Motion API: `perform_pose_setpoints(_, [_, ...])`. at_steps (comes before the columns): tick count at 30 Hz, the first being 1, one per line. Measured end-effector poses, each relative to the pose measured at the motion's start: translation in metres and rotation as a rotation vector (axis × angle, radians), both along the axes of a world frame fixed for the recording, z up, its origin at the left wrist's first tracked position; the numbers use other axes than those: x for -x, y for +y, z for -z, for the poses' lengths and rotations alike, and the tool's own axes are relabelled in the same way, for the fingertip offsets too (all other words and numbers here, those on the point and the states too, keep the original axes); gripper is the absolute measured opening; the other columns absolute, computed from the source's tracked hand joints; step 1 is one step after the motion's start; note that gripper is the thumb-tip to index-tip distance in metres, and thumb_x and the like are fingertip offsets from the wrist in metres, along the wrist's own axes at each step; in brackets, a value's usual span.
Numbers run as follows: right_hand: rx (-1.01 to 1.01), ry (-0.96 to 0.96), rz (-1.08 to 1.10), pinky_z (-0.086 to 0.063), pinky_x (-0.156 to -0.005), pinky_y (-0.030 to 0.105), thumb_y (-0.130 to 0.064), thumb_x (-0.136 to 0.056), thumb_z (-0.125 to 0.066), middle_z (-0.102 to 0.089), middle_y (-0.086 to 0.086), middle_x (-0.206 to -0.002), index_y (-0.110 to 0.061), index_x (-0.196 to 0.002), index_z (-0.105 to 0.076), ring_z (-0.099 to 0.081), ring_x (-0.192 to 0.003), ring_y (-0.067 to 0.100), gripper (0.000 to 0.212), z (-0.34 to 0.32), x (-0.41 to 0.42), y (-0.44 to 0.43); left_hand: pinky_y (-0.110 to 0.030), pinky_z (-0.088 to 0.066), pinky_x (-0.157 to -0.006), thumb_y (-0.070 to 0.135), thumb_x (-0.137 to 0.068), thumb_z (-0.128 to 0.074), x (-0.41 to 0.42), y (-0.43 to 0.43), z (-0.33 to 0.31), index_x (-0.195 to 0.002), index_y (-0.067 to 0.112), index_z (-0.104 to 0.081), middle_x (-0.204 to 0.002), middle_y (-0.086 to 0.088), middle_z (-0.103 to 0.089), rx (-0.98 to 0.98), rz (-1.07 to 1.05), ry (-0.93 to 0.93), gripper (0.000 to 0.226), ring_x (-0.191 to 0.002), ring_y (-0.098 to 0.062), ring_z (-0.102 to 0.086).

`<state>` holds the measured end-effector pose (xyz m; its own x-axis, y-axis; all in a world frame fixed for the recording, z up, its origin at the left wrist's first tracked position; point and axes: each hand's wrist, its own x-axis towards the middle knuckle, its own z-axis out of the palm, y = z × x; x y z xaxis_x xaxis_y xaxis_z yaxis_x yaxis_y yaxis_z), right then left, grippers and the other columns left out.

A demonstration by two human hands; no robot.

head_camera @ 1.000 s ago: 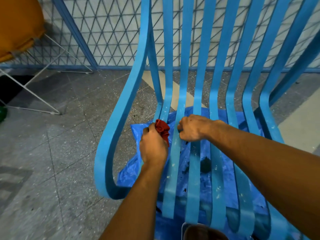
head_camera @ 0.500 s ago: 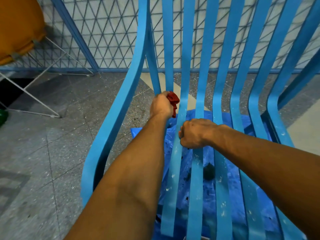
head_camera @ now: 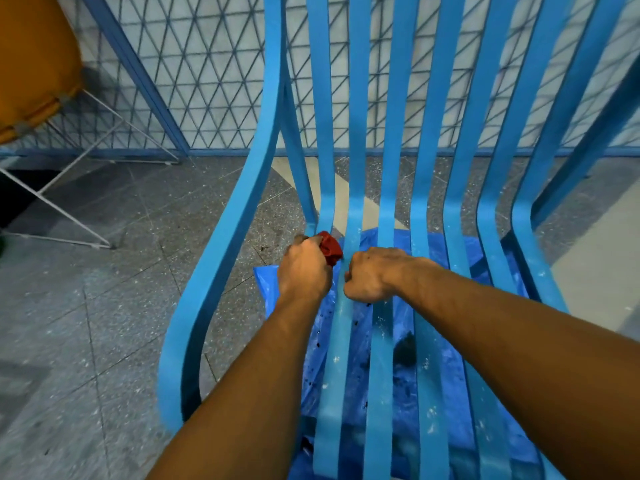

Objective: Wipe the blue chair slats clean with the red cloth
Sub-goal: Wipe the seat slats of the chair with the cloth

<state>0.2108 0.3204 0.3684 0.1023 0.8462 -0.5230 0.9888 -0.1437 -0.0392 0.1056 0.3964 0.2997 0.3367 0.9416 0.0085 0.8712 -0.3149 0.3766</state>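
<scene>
A blue chair (head_camera: 391, 140) of several curved slats fills the middle and right of the view. My left hand (head_camera: 303, 270) grips a bunched red cloth (head_camera: 330, 249) against the second slat from the left, just below the bend where back meets seat. My right hand (head_camera: 369, 275) is curled round the neighbouring slat right beside it, at the same height. White specks dot the seat slats nearer me.
A blue plastic sheet (head_camera: 446, 382) lies on the floor under the seat, with a dark clump (head_camera: 405, 349) on it. A blue-framed mesh fence (head_camera: 207, 81) stands behind. An orange chair (head_camera: 31, 57) on white wire legs is at the far left. Grey speckled tiles (head_camera: 104, 306) cover the floor.
My left hand slid the red cloth up the slat half a second ago and has come back down to the seat bend. My right hand has kept its hold on the neighbouring slat.
</scene>
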Motion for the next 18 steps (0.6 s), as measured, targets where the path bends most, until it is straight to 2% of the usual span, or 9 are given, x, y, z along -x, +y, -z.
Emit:
perform_pose_setpoints(2, [0.006, 0.003, 0.013, -0.043, -0.088, 0.037, -0.043, -0.091, -0.039, -0.059, 0.007, -0.13, -0.025, -0.105, -0.051, -0.056, -0.115, 0.027, 0.026, 0.002, -0.001, 0.001, -0.041, -0.052, -0.083, 0.011, -0.085, -0.063, -0.008, 0.01, -0.004, -0.112, 0.022, -0.07, -0.11, -0.012, -0.068, 0.009, -0.014, 0.006, 0.031, -0.101, -0.035, -0.066])
perform_pose_setpoints(5, [-0.02, -0.021, -0.001, -0.041, -0.084, 0.036, -0.043, -0.091, -0.04, -0.061, 0.007, -0.128, -0.024, -0.1, -0.049, -0.057, -0.114, 0.028, 0.023, 0.005, -0.001, 0.0, -0.041, -0.052, -0.085, 0.01, -0.088, -0.059, -0.024, 0.023, -0.006, -0.117, 0.026, -0.068, -0.115, -0.011, -0.066, -0.014, 0.065, 0.002, 0.034, -0.105, -0.036, -0.064])
perform_pose_setpoints(9, [-0.033, -0.045, 0.009, -0.041, -0.091, 0.037, -0.045, -0.093, -0.041, -0.059, 0.008, -0.133, -0.022, -0.117, -0.057, -0.056, -0.115, 0.029, 0.037, -0.001, 0.002, 0.002, -0.041, -0.05, -0.091, 0.01, -0.089, -0.06, -0.037, 0.045, -0.008, -0.117, 0.023, -0.066, -0.121, -0.009, -0.061, -0.024, 0.244, 0.117, 0.032, -0.112, -0.034, -0.06])
perform_pose_setpoints(12, [-0.021, -0.059, 0.016, -0.037, -0.085, 0.036, -0.045, -0.093, -0.041, -0.058, 0.008, -0.135, -0.021, -0.124, -0.057, -0.056, -0.12, 0.03, 0.042, -0.005, 0.004, 0.004, -0.043, -0.049, -0.096, 0.009, -0.086, -0.063, -0.037, 0.051, -0.007, -0.125, 0.023, -0.061, -0.128, -0.005, -0.058, -0.031, 0.286, 0.167, 0.041, -0.12, -0.032, -0.056])
perform_pose_setpoints(15, [-0.014, -0.031, 0.003, -0.036, -0.082, 0.035, -0.044, -0.092, -0.041, -0.061, 0.007, -0.126, -0.023, -0.11, -0.056, -0.056, -0.108, 0.028, 0.032, -0.003, 0.004, 0.002, -0.037, -0.048, -0.095, 0.007, -0.084, -0.062, -0.029, 0.041, -0.002, -0.124, 0.025, -0.064, -0.126, -0.003, -0.06, -0.025, 0.25, 0.061, 0.044, -0.117, -0.03, -0.057])
perform_pose_setpoints(18, [-0.002, -0.002, 0.001, -0.039, -0.082, 0.036, -0.043, -0.091, -0.039, -0.056, 0.003, -0.106, -0.023, -0.097, -0.049, -0.05, -0.094, 0.023, 0.023, -0.005, 0.003, -0.001, -0.036, -0.047, -0.095, 0.003, -0.083, -0.061, -0.017, 0.026, 0.0, -0.122, 0.026, -0.066, -0.127, -0.001, -0.061, -0.04, 0.204, -0.007, 0.046, -0.116, -0.028, -0.056])
